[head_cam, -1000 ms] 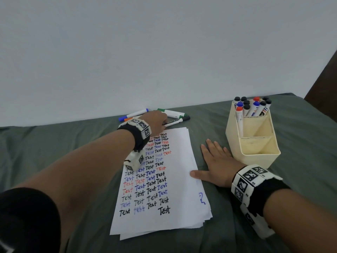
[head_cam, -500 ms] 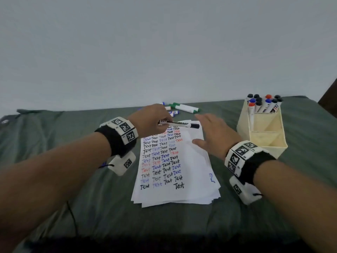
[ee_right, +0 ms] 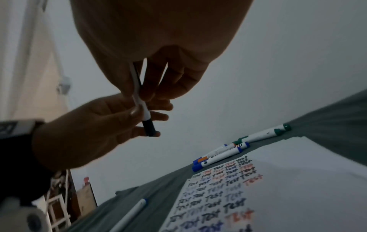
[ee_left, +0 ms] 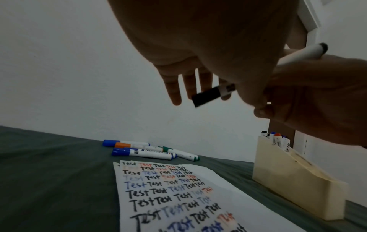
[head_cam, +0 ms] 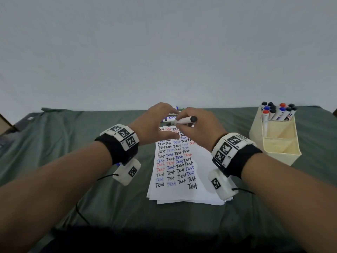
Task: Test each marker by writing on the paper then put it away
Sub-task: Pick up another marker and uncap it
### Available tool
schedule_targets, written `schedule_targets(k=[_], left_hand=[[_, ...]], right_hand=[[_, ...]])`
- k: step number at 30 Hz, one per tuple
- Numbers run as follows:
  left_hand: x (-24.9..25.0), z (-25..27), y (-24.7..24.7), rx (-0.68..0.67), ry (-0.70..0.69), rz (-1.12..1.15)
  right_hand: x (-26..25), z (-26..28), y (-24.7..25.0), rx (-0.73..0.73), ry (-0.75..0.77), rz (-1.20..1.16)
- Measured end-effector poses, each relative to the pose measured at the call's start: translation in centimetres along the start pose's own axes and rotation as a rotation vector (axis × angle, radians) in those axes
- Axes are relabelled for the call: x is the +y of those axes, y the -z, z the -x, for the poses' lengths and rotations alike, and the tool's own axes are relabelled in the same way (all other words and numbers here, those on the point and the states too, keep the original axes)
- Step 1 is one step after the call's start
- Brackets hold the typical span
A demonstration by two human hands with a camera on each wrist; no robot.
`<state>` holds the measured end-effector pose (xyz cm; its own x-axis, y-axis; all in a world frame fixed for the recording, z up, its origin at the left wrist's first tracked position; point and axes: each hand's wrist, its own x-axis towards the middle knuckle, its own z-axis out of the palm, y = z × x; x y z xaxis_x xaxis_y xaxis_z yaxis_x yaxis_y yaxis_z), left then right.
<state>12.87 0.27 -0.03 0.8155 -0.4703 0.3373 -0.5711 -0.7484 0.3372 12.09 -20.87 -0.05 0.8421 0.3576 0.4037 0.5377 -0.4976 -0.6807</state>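
Observation:
A black-capped marker (head_cam: 184, 121) hangs level above the top edge of the paper (head_cam: 202, 161), held between both hands. My right hand (head_cam: 198, 132) grips its white barrel, with the black tail end sticking out to the right. My left hand (head_cam: 156, 123) pinches the cap end (ee_right: 148, 124) with the thumb on top and the fingers behind. In the left wrist view the black cap (ee_left: 206, 97) lies across my left fingers. The cap is on. The paper is covered in rows of the word "Test" in black, blue and red.
Several loose markers (ee_left: 143, 153), blue, orange and green capped, lie on the green cloth just beyond the paper. A cream holder (head_cam: 279, 143) with several markers in its back compartment stands at the right. One more marker (ee_right: 131, 215) lies left of the paper.
My left hand lifted the black marker from the pile and drew it back over the paper. My right hand left the cloth and took hold of the marker's barrel.

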Motion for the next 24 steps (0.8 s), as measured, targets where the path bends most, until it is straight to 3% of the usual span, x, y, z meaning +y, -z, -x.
schedule_targets(k=[2,5,13,24], left_hand=[[0.3,-0.2,-0.5,-0.056,-0.012,0.013],[1.2,-0.3,-0.8,-0.096,0.082,0.073],[1.3,-0.3,-1.4,0.022,0.059,0.205],[-0.3,-0.2,-2.6,-0.116,0.247,0.158]], right_hand=[[-0.4,0.2,-0.1,0.046,-0.079,-0.228],[-0.9,-0.1,0.2,0.070,-0.108,-0.380],[0.2,-0.9,2.1,0.100,-0.153,-0.532],[3.2,0.1,-0.2,0.140,-0.350,-0.675]])
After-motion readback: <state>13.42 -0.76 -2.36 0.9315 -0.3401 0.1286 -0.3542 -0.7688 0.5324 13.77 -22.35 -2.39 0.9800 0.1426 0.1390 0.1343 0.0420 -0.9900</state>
